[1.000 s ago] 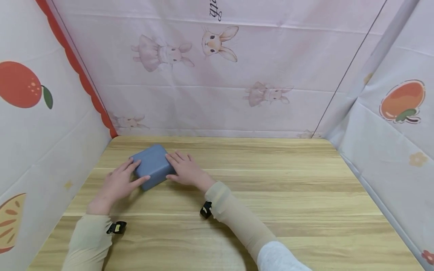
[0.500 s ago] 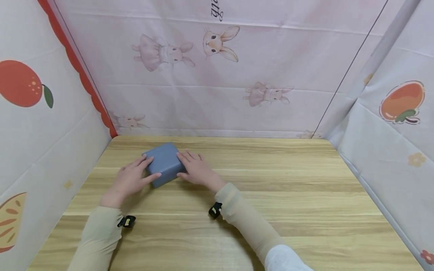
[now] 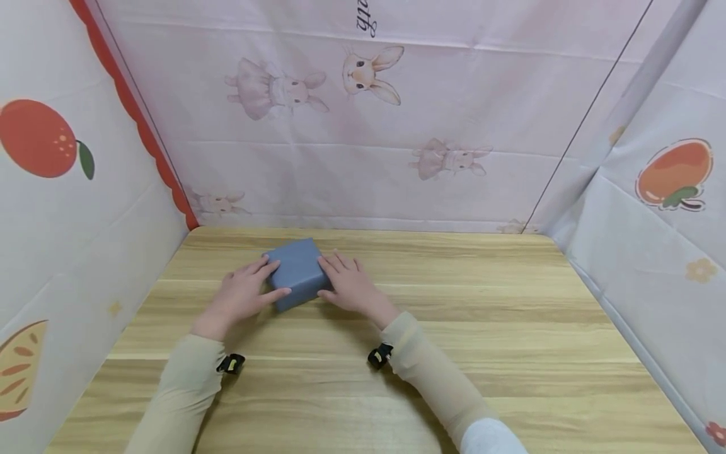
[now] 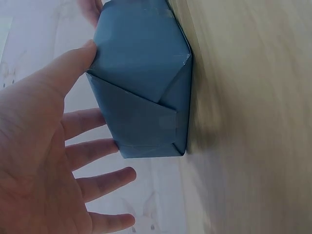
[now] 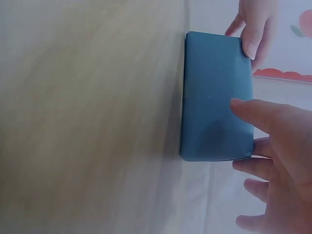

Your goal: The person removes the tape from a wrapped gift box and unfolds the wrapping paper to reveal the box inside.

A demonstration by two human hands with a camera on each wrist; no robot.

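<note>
A blue paper-wrapped box (image 3: 297, 270) lies on the wooden table toward the back left, slightly turned. Its folded end flap (image 4: 141, 114) shows in the left wrist view. My left hand (image 3: 241, 296) is at the box's left end, thumb at the near top edge and straight, spread fingers along the top edge. The last two fingers stand clear of it. At the opposite end is my right hand (image 3: 354, 287), fingertips at the top right edge and thumb (image 5: 258, 113) over the near long face. Its other fingers reach past the end.
The wooden table (image 3: 482, 328) extends to the right and front. A pink rabbit-print cloth (image 3: 363, 126) hangs behind it. Fruit-print cloths stand on the left (image 3: 68, 233) and right (image 3: 652, 239). A black wrist camera strap (image 3: 231, 364) sits on each forearm.
Both hands and the blue box between them have slid to the right along the table. The fingers keep much the same places on the box.
</note>
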